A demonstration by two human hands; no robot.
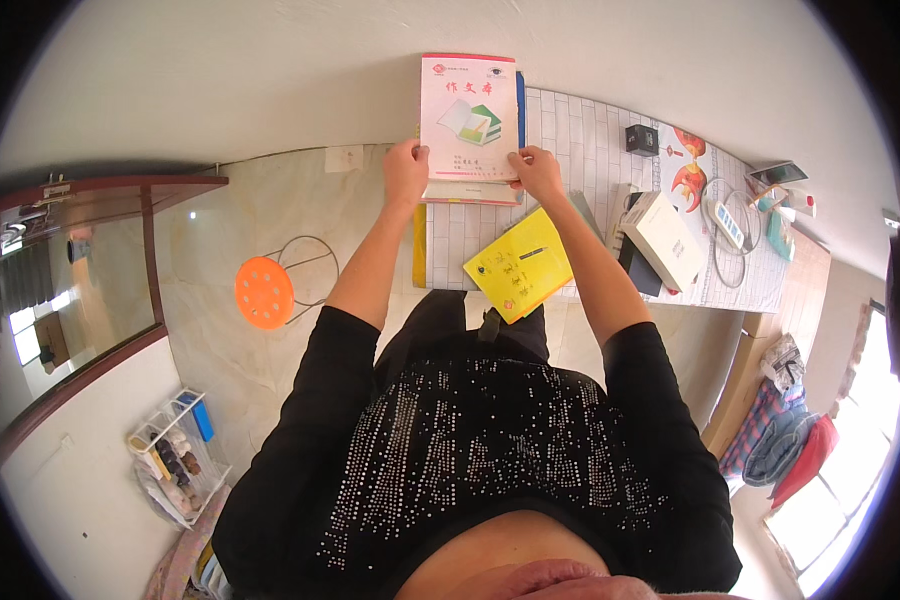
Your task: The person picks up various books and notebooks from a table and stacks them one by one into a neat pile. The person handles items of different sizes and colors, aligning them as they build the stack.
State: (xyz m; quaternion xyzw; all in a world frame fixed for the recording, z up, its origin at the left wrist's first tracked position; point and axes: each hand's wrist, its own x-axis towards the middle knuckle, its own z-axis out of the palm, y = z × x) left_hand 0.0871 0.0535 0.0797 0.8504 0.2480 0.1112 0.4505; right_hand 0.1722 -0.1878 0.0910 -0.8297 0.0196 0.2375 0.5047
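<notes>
Both my hands grip a pink-and-white exercise book (pixel 469 154) by its lower side edges. My left hand (pixel 406 174) pinches its left edge with the thumb on top, and my right hand (pixel 538 172) does the same on the right. Under it lie other books (pixel 474 193), whose lower edges show, and a blue edge (pixel 522 112) sticks out at the right. Nearer my body, a yellow notebook (pixel 525 262) lies askew over the table's front edge, partly hidden by my right forearm. The covers bear writing and pictures.
The table (pixel 450 247) wears a brick-patterned cloth. On its right are a white box (pixel 664 240), a black cube-shaped device (pixel 641 140), a power strip (pixel 726 223) with its cord, and a dark flat screen (pixel 778 174). An orange stool (pixel 264 292) stands left, near a wire rack (pixel 180 457).
</notes>
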